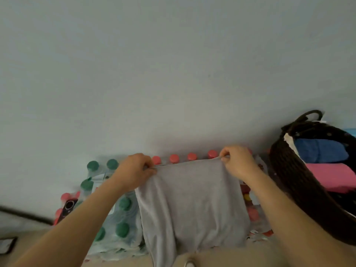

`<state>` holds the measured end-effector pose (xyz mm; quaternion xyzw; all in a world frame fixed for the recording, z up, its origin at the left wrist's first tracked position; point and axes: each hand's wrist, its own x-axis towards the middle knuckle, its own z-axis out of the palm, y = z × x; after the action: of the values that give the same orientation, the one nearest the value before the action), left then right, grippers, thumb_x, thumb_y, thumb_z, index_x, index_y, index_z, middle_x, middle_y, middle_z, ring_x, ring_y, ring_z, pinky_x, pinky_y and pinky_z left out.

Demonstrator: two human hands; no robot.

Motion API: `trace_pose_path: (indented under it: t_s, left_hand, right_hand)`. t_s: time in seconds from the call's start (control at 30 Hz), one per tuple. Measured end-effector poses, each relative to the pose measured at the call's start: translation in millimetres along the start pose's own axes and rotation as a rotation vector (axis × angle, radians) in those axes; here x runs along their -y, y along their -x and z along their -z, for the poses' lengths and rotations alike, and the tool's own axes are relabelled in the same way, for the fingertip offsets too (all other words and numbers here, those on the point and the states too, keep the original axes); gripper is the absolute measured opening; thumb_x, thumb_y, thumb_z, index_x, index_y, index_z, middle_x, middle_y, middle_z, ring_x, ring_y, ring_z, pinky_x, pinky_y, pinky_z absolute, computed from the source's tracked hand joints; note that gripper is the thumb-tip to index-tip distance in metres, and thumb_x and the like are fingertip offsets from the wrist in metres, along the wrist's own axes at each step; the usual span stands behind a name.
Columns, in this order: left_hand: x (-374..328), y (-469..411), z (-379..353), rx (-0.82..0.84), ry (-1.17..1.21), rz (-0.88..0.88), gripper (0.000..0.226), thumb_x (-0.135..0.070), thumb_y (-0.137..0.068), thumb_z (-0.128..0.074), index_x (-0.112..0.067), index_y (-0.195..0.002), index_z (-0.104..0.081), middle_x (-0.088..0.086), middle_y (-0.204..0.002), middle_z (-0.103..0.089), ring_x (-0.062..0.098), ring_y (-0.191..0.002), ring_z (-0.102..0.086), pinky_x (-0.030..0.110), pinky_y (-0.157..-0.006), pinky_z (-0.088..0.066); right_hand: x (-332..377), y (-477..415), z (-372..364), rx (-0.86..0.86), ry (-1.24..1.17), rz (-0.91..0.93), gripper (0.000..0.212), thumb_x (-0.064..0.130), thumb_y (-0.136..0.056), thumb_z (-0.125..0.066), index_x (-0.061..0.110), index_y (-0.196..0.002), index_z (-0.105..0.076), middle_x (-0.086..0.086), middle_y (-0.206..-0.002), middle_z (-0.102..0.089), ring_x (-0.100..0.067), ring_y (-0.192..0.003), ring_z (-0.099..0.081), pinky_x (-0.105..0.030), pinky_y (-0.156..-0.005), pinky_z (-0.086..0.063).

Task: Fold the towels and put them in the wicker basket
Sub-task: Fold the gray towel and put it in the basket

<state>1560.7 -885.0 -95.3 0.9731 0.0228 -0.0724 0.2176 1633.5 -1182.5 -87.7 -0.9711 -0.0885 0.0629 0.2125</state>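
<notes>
A grey towel [190, 201] hangs in front of me, stretched by its top edge. My left hand [134, 170] pinches the towel's upper left corner and my right hand [237, 160] pinches the upper right corner. The cloth drapes down over packs of bottles below. A dark wicker basket [289, 182] with a loop handle stands at the right. Inside it lie a folded blue towel [319, 152] and a folded pink towel [331, 176].
Shrink-wrapped packs of bottles with green caps [123, 203] and red caps [174, 158] stand against a plain grey wall [173, 74]. A dark phone-like object [68, 207] leans at the left. A beige surface [34, 237] runs along the bottom.
</notes>
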Motion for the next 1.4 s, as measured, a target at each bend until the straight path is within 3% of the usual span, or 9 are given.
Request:
trace_pose_path:
  t_s: [0.2, 0.37, 0.5, 0.6, 0.67, 0.77, 0.97, 1.17, 1.4]
  left_hand:
    - [7, -9, -13, -0.054, 0.264, 0.156, 0.006, -0.026, -0.081, -0.073, -0.025, -0.076, -0.072, -0.013, -0.073, -0.067, 0.004, -0.071, -0.059, 0.02, -0.065, -0.044]
    - [19, -5, -15, -0.075, 0.431, 0.215, 0.01, -0.025, -0.075, -0.08, -0.025, -0.069, -0.072, -0.007, -0.068, -0.07, 0.0, -0.061, -0.057, 0.015, -0.062, -0.045]
    - [26, -2, -13, -0.026, 0.451, 0.229, 0.009, -0.019, -0.077, -0.078, -0.024, -0.071, -0.073, -0.005, -0.07, -0.071, 0.006, -0.067, -0.061, 0.024, -0.069, -0.049]
    - [24, -3, -15, -0.022, 0.389, 0.218, 0.008, -0.017, -0.083, -0.072, -0.019, -0.076, -0.072, -0.002, -0.073, -0.071, 0.009, -0.068, -0.061, 0.021, -0.067, -0.047]
    - [22, -4, -16, -0.02, 0.373, 0.207, 0.007, -0.016, -0.086, -0.069, -0.017, -0.079, -0.071, 0.0, -0.075, -0.071, 0.011, -0.07, -0.062, 0.019, -0.067, -0.047]
    - [22, -6, -17, -0.013, 0.365, 0.203, 0.009, -0.017, -0.088, -0.066, -0.018, -0.08, -0.069, -0.001, -0.077, -0.071, 0.014, -0.073, -0.063, 0.021, -0.068, -0.047]
    - [25, -7, -15, 0.008, 0.391, 0.203, 0.011, -0.018, -0.087, -0.068, -0.022, -0.077, -0.069, -0.002, -0.075, -0.071, 0.013, -0.073, -0.064, 0.025, -0.069, -0.049]
    - [26, -4, -7, 0.087, 0.449, 0.222, 0.008, -0.022, -0.076, -0.079, -0.029, -0.074, -0.074, -0.002, -0.075, -0.073, 0.016, -0.075, -0.067, 0.033, -0.077, -0.054]
    - [24, -4, -6, 0.066, 0.473, 0.248, 0.009, -0.025, -0.077, -0.078, -0.033, -0.076, -0.074, -0.004, -0.074, -0.074, 0.018, -0.078, -0.07, 0.035, -0.079, -0.057]
  right_hand:
    - [-25, -10, -22, -0.043, -0.099, 0.037, 0.013, 0.0, -0.081, -0.062, 0.009, -0.085, -0.071, -0.008, -0.094, -0.069, -0.024, -0.092, -0.061, -0.038, -0.086, -0.048]
    - [-33, -6, -30, -0.139, -0.191, 0.088, 0.015, 0.004, -0.077, -0.071, 0.011, -0.09, -0.069, -0.001, -0.09, -0.065, -0.015, -0.086, -0.057, -0.024, -0.077, -0.041]
    - [-44, 0, -21, 0.009, -0.42, -0.047, 0.031, 0.005, -0.078, -0.074, 0.023, -0.101, -0.064, 0.008, -0.097, -0.062, -0.009, -0.086, -0.06, -0.022, -0.079, -0.045]
    - [-49, -2, -16, 0.119, -0.586, -0.098, 0.035, -0.001, -0.076, -0.073, 0.028, -0.094, -0.064, 0.005, -0.097, -0.067, -0.009, -0.083, -0.065, -0.022, -0.076, -0.05]
    - [-51, -4, -15, 0.12, -0.584, -0.093, 0.03, 0.0, -0.077, -0.074, 0.027, -0.088, -0.068, 0.004, -0.092, -0.07, -0.008, -0.081, -0.066, -0.024, -0.076, -0.052]
    - [-51, -6, -16, 0.084, -0.605, -0.097, 0.023, 0.001, -0.077, -0.075, 0.023, -0.081, -0.07, 0.006, -0.085, -0.07, 0.002, -0.074, -0.062, -0.014, -0.071, -0.049]
    - [-52, -11, -16, 0.056, -0.645, -0.109, 0.017, 0.0, -0.076, -0.075, 0.016, -0.076, -0.068, -0.003, -0.085, -0.068, -0.012, -0.079, -0.06, -0.018, -0.071, -0.047]
    - [-47, -17, -10, 0.168, -0.492, -0.034, 0.017, 0.006, -0.081, -0.072, 0.02, -0.091, -0.074, -0.001, -0.078, -0.055, -0.01, -0.072, -0.05, -0.017, -0.066, -0.044]
    - [-46, -22, -5, 0.165, -0.507, -0.035, 0.01, 0.013, -0.08, -0.075, 0.022, -0.077, -0.074, 0.004, -0.079, -0.072, -0.011, -0.082, -0.068, -0.024, -0.076, -0.052]
